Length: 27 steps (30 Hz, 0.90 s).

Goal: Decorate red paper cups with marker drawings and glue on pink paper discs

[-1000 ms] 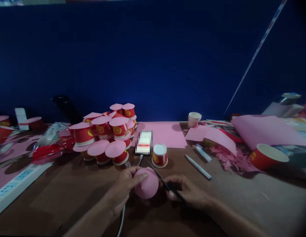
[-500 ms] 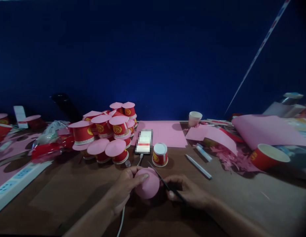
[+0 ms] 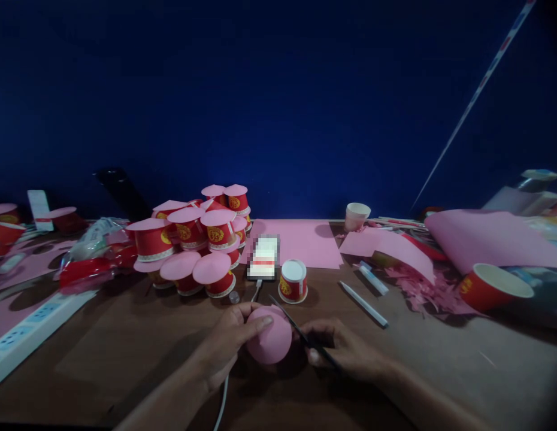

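My left hand pinches a round pink paper cone, thumb on top and fingers mostly hidden beneath. My right hand is closed around dark-handled scissors. Their thin blades point up and left, along the upper right edge of the cone; whether they touch the paper I cannot tell. Just beyond the blades, a red paper cup stands upside down with its white base up.
Red cups with pink cone tops are stacked at the left, near a white power strip. A phone with a cable lies ahead, before pink paper sheets. At the right are a white pen, paper scraps and an open cup.
The scene has shifted very slightly to the right in view. Both hands keep the same hold on the paper cone and the scissors.
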Motion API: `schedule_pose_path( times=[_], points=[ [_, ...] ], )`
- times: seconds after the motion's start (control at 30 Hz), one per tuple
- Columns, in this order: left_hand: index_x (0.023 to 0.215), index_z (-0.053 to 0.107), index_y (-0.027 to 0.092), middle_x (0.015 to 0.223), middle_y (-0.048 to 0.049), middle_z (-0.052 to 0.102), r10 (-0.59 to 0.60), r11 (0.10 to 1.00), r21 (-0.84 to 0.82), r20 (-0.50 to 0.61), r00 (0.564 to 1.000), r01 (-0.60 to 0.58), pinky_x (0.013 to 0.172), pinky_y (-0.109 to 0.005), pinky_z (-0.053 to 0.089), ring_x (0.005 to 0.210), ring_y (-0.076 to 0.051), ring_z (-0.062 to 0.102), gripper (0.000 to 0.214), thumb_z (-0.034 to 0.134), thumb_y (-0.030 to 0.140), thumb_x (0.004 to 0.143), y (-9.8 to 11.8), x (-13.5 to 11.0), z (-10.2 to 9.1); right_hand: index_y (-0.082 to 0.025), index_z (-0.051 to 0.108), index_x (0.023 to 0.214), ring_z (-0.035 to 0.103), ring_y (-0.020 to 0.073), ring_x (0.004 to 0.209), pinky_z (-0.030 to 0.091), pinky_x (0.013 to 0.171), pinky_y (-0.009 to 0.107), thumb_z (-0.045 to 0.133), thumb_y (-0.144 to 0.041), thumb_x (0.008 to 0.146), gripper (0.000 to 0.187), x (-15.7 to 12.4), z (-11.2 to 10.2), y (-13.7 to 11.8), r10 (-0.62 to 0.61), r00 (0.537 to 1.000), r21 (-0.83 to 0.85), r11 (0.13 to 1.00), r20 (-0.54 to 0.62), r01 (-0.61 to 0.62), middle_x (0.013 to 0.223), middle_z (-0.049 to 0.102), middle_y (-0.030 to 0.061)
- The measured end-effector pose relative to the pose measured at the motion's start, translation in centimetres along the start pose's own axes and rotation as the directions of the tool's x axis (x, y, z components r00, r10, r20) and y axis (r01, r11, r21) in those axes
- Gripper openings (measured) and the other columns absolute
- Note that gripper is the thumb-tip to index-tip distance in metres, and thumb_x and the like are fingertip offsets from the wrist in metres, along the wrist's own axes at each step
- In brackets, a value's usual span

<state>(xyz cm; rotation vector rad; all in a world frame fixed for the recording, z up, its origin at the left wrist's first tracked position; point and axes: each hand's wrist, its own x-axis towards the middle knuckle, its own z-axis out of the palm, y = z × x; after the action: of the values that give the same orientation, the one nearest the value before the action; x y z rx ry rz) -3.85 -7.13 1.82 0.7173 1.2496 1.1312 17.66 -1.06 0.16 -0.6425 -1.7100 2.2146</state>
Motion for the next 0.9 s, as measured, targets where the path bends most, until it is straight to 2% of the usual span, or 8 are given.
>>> schedule_pose_path(
  times=[0.27, 0.47, 0.73, 0.9],
  points=[
    [0.080, 0.069, 0.013, 0.075, -0.0066, 0.070, 0.001, 1.000, 0.012, -0.009, 1.000, 0.000, 0.061, -0.025, 0.043, 0.068, -0.017, 0.060, 0.030, 0.077, 0.034, 0.061, 0.01, 0.03, -0.07, -0.015, 0.066, 0.098, 0.042, 0.0056, 0.055, 0.031, 0.048, 0.016, 0.072, -0.045, 0.067, 0.043, 0.11, -0.06, 0.42, 0.021, 1.000, 0.018, 1.000, -0.013, -0.020, 0.074, 0.057, -0.0006],
    [0.082, 0.069, 0.013, 0.075, -0.0079, 0.070, 0.007, 1.000, 0.007, -0.018, 1.000, -0.007, 0.060, -0.025, 0.044, 0.068, -0.018, 0.061, 0.033, 0.078, 0.035, 0.059, -0.20, 0.11, -0.14, -0.014, 0.067, 0.097, 0.044, 0.0073, 0.058, 0.032, 0.049, 0.017, 0.070, -0.048, 0.068, 0.045, 0.11, -0.06, 0.26, -0.010, 1.000, -0.016, 1.000, 0.002, 0.010, 0.075, 0.059, 0.0006],
    [0.085, 0.070, 0.012, 0.079, -0.0086, 0.070, 0.020, 0.999, 0.027, -0.014, 1.000, -0.020, 0.061, -0.025, 0.045, 0.069, -0.017, 0.060, 0.032, 0.077, 0.033, 0.061, 0.02, -0.06, -0.17, -0.014, 0.068, 0.096, 0.054, 0.0125, 0.070, 0.041, 0.067, 0.023, 0.070, -0.045, 0.071, 0.040, 0.14, 0.10, -0.19, -0.067, 0.998, -0.028, 0.997, 0.019, 0.067, 0.075, 0.062, 0.0014],
    [0.088, 0.070, 0.013, 0.081, -0.0084, 0.070, 0.022, 0.999, 0.046, -0.007, 1.000, -0.022, 0.062, -0.025, 0.045, 0.071, -0.017, 0.061, 0.032, 0.076, 0.033, 0.063, 0.12, -0.13, -0.25, -0.014, 0.068, 0.101, 0.057, 0.0151, 0.079, 0.042, 0.072, 0.025, 0.069, -0.040, 0.073, 0.038, 0.16, -0.08, 0.13, -0.076, 0.997, -0.033, 0.997, 0.020, 0.077, 0.087, 0.066, 0.0043]
  ],
)
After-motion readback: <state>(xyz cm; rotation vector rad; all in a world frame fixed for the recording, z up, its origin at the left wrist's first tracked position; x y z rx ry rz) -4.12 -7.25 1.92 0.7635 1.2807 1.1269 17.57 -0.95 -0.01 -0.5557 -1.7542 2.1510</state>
